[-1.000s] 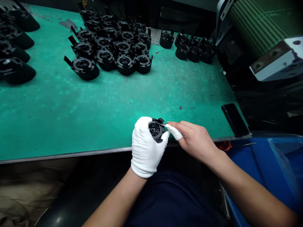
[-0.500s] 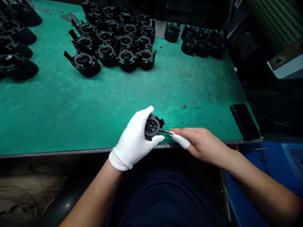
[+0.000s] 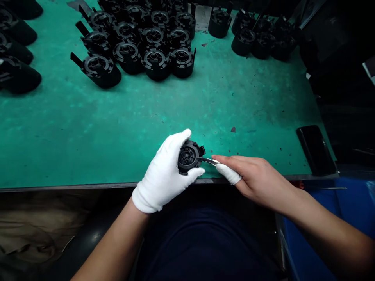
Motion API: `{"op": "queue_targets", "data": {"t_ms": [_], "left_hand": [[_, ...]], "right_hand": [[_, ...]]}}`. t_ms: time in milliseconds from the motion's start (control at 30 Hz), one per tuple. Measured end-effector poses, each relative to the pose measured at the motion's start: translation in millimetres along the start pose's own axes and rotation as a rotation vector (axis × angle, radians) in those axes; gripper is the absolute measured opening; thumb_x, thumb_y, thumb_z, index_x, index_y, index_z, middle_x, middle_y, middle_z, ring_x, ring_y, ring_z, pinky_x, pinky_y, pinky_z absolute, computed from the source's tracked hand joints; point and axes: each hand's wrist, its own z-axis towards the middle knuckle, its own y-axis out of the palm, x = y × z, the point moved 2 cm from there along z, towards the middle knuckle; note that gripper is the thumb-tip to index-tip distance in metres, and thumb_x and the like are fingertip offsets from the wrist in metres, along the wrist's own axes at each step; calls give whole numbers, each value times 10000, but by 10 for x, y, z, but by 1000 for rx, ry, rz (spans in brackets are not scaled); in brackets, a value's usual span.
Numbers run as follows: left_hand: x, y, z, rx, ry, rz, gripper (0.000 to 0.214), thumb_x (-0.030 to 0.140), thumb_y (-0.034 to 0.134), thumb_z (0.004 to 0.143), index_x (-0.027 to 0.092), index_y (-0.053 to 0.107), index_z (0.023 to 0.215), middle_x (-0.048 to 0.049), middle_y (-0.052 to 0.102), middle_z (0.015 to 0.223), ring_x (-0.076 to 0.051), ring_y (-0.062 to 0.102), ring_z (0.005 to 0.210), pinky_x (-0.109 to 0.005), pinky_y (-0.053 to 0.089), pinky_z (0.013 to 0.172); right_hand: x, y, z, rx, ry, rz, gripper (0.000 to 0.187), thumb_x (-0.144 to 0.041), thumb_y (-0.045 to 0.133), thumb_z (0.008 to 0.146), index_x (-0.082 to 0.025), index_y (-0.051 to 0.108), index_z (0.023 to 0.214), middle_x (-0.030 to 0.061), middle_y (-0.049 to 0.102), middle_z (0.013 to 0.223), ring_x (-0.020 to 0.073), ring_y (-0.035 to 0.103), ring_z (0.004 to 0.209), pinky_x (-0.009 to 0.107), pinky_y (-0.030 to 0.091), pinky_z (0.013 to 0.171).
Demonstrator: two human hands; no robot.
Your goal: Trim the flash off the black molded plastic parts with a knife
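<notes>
My left hand (image 3: pixel 165 169), in a white glove, is wrapped round a black round plastic part (image 3: pixel 187 157) above the front edge of the bench. The part's ringed face is turned up, and a small tab juts from its right side. My right hand (image 3: pixel 253 175) is bare apart from a white cover on the thumb. Between thumb and forefinger it pinches a slim craft knife (image 3: pixel 208 160). The dark tip of the knife lies against the right side of the part's face; whether it cuts in I cannot tell.
Rows of similar black housings (image 3: pixel 155 64) stand at the back of the green bench top (image 3: pixel 140 105), with more at far left and back right. A dark phone (image 3: pixel 316 150) lies near the right edge. Below it is a blue bin (image 3: pixel 310 234). Small black scraps dot the bench.
The view has shifted, so the housings sit higher and the phone farther right. Both hands keep their hold, and the knife tip stays at the part's right side.
</notes>
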Motion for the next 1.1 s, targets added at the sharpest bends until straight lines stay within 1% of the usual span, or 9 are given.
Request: {"op": "queue_targets", "data": {"t_ms": [100,367,467,567,667,800,867,967,1100], "left_hand": [[-3,2,0,4,3,1,886,401,796,767,188,323,1485,-141,501,1443,-283,484,1362,-450,402,1178],[7,-16,43,-46,32,-14,864,394,771,789,175,307,1484,-147,495,1433,-280,494,1343,-444,418,1161],[2,-22,52,-61,26,-15,852,382,769,792,181,308,1481,-143,487,1440,-279,486,1351,-446,417,1162],[-4,-20,52,-64,41,-20,851,389,768,794,170,310,1476,-148,486,1437,-276,480,1354,-441,407,1170],[-11,-29,66,-68,66,-30,838,411,762,799,170,317,1468,-152,483,1438,-282,477,1356,-446,407,1168],[-17,-59,117,-143,86,-54,794,419,751,812,189,338,1449,-138,491,1433,-282,487,1354,-442,417,1161],[-18,-75,141,-179,97,-60,780,422,744,818,204,340,1449,-129,494,1435,-282,489,1355,-446,424,1156],[-24,-84,155,-195,108,-67,791,420,743,820,205,329,1458,-125,482,1447,-276,474,1369,-440,413,1166],[-35,-69,147,-202,96,-70,796,422,743,819,195,328,1459,-127,476,1445,-270,468,1371,-428,406,1172]], "right_hand": [[-25,0,25,-32,14,-36,541,-103,452,896,-174,571,1419,101,711,1266,281,708,1060,433,586,882],[-127,-77,90,-227,4,-84,627,-49,441,819,-182,564,1419,102,732,1207,276,709,1049,420,572,876],[-111,-114,91,-205,1,-95,615,-67,455,836,-201,553,1428,93,733,1196,268,714,1023,394,570,836],[-97,-101,85,-175,22,-114,613,-77,440,850,-189,533,1445,98,735,1173,277,717,995,403,567,798],[-110,-71,92,-227,18,-111,633,-60,429,835,-189,528,1446,94,737,1149,279,714,993,401,558,789],[-114,-106,122,-253,-23,-67,608,-55,461,824,-200,564,1406,70,739,1142,247,710,989,353,533,803],[-96,-131,135,-223,-39,-67,577,-74,473,847,-218,569,1397,53,738,1133,229,711,944,330,513,754],[-69,-125,147,-182,-52,-125,566,-82,467,861,-206,555,1406,51,733,1092,230,704,884,323,464,670],[-84,-98,165,-203,-48,-190,587,-65,466,847,-204,543,1413,42,726,1016,221,692,822,308,388,606]]}}
